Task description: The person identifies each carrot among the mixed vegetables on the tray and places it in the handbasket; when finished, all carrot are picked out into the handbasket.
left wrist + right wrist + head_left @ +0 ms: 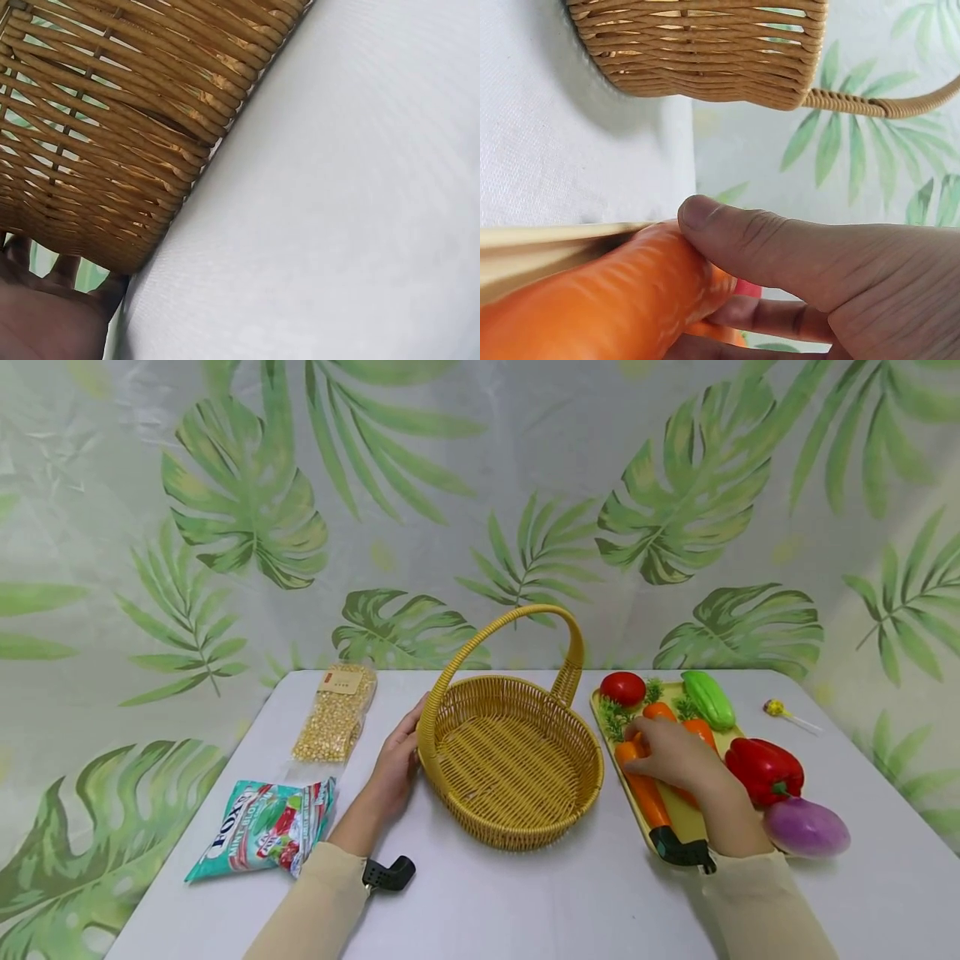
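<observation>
A round wicker basket (517, 777) with a tall arched handle stands mid-table. My left hand (396, 764) rests against its left outer side; in the left wrist view, fingers (64, 270) touch the woven wall (112, 120). At the right, my right hand (675, 756) reaches over a yellow tray (681, 823). It pinches the thick end of an orange carrot (647, 793). The right wrist view shows the thumb (727, 225) on top of that carrot (600, 307) and fingers on its far side. More carrots lie partly hidden beneath the hand.
A tomato (623, 688), a green vegetable (708, 700), a red bell pepper (765, 771) and an eggplant (808, 827) lie on or beside the tray. A lollipop (787, 714) is farther right. Left stand a bag of corn kernels (333, 714) and a teal Fox's candy bag (262, 827).
</observation>
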Motion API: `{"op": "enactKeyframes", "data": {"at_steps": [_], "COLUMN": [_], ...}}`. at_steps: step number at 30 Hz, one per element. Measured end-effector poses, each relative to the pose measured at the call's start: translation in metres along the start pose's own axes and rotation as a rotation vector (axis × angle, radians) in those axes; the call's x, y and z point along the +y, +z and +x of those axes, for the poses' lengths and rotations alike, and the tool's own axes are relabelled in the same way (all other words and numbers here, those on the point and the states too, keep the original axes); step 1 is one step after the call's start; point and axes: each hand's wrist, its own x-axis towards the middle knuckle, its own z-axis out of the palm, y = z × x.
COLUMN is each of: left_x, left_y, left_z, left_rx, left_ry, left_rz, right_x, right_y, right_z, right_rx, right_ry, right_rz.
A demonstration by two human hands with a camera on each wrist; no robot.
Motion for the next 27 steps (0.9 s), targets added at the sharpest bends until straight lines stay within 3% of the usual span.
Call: {"op": "enactKeyframes", "data": {"at_steps": [7, 16, 27], "left_x": [-0.0039, -0.0063, -0.0074], "left_y": [-0.0024, -0.0032, -0.0035], "left_z": [0.0014, 0.0014, 0.0028], "left_rx": [-0.023, -0.024, -0.018], "left_ry": [0.044, 0.041, 0.041], "left_rz": [-0.004, 0.030, 0.058], "right_x": [-0.0038, -0.0035, 0.0033], "right_y": [-0.0015, 0.0029, 0.0017], "right_z": [0.0012, 0.0010, 0.0022], "right_rx": [0.011, 0.025, 0.052], "right_ry": [-0.006, 0.000, -0.039], "right_rz": [-0.022, -0.032, 0.171]}}
